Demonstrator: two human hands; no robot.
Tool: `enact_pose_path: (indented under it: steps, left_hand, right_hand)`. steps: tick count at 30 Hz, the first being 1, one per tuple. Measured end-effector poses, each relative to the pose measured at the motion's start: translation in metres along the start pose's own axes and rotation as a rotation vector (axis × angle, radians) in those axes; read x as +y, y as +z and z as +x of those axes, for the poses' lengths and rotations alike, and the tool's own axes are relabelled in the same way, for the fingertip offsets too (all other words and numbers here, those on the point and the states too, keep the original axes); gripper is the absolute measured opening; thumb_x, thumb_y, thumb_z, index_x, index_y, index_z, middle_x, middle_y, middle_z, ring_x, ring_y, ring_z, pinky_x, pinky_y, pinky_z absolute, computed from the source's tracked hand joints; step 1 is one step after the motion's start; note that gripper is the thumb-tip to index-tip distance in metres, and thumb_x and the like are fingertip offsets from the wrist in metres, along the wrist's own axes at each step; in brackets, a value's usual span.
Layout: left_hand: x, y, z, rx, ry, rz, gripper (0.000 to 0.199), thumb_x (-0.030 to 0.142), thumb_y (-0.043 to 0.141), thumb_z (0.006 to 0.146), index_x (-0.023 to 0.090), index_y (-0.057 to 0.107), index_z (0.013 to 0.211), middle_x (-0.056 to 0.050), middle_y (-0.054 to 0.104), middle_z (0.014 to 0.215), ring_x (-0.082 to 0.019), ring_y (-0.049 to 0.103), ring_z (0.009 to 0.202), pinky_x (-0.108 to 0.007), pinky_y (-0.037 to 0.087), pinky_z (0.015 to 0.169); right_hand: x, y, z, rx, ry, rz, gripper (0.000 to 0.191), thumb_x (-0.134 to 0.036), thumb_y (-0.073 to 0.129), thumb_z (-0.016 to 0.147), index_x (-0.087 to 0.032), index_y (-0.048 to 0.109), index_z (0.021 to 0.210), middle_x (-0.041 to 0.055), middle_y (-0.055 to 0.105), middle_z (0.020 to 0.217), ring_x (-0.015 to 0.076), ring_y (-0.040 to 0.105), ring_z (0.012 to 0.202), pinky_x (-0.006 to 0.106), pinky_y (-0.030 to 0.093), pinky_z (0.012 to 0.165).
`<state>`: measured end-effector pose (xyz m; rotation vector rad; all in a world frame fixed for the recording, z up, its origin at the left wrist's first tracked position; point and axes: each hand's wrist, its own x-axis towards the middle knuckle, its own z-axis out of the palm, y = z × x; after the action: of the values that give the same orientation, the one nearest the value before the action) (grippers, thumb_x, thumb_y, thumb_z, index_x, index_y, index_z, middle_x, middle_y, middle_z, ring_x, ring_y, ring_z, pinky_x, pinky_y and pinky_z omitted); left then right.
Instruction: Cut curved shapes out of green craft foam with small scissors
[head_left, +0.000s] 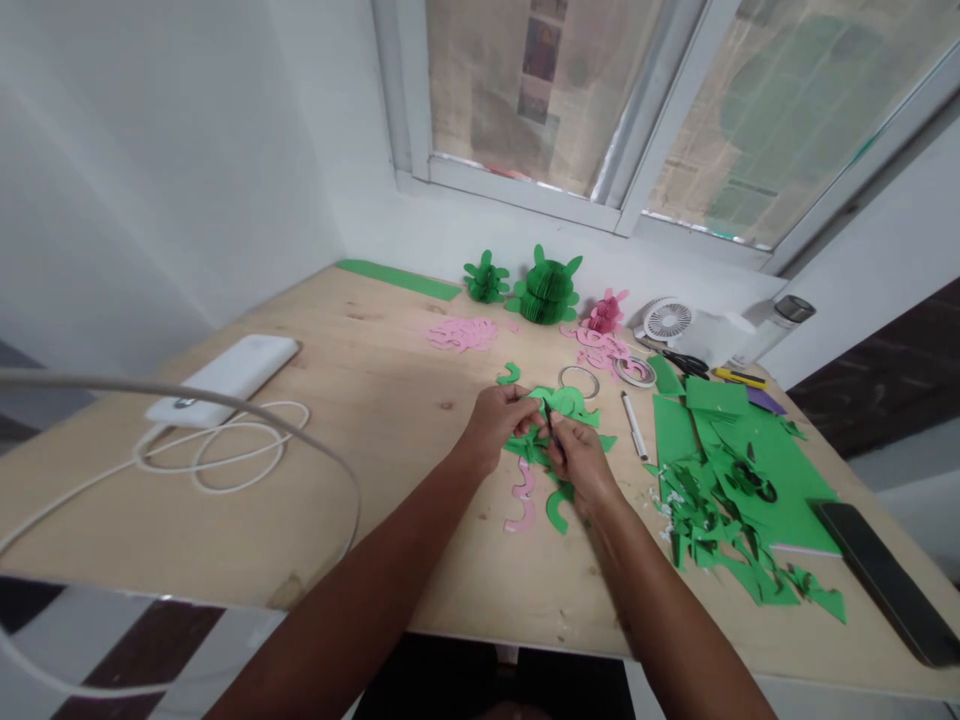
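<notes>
Holding a slim dark tool [550, 418] pointing forward, the right hand [583, 460] adjoins the left hand [496, 420]. Left grip's contents cannot be told.

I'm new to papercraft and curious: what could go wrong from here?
The dark tool, probably scissors, in the right hand is close to the left hand and could nick it. If the small white fan started, it might scatter the pink paper cutouts near it.

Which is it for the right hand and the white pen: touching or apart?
Apart: the head view shows bare tabletop between the right hand and the white pen lying to its right.
</notes>
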<state>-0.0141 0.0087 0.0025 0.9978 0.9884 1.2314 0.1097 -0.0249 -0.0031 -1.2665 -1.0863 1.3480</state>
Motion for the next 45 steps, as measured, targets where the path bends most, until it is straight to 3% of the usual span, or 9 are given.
enact_pose_path:
  steps: [17, 45]
  left_hand:
    - [-0.0033, 0.0036, -0.0015, -0.077, -0.063, -0.059, 0.014, 0.025, 0.068, 0.059, 0.015, 0.058, 0.059, 0.000, 0.060, 0.050, -0.007, 0.045, 0.041, -0.020, 0.032, 0.042]
    - [-0.0016, 0.0032, -0.0025, -0.019, -0.049, -0.056, 0.016, 0.025, 0.067, 0.059, 0.017, 0.055, 0.053, 0.001, 0.058, 0.049, -0.008, 0.047, 0.043, -0.020, 0.033, 0.044]
  right_hand:
    - [0.0011, -0.0009, 0.0004, 0.043, -0.011, 0.057, 0.046, -0.062, 0.062, 0.069, -0.017, 0.054, 0.066, -0.0102, 0.035, 0.037, 0.0042, 0.018, 0.031, 0.021, 0.008, 0.034]
    - [0.0072, 0.0021, 0.0021, 0.019, 0.048, 0.149, 0.048, -0.064, 0.063, 0.066, -0.018, 0.052, 0.066, -0.0113, 0.034, 0.035, 0.0034, 0.018, 0.028, 0.020, 0.006, 0.032]
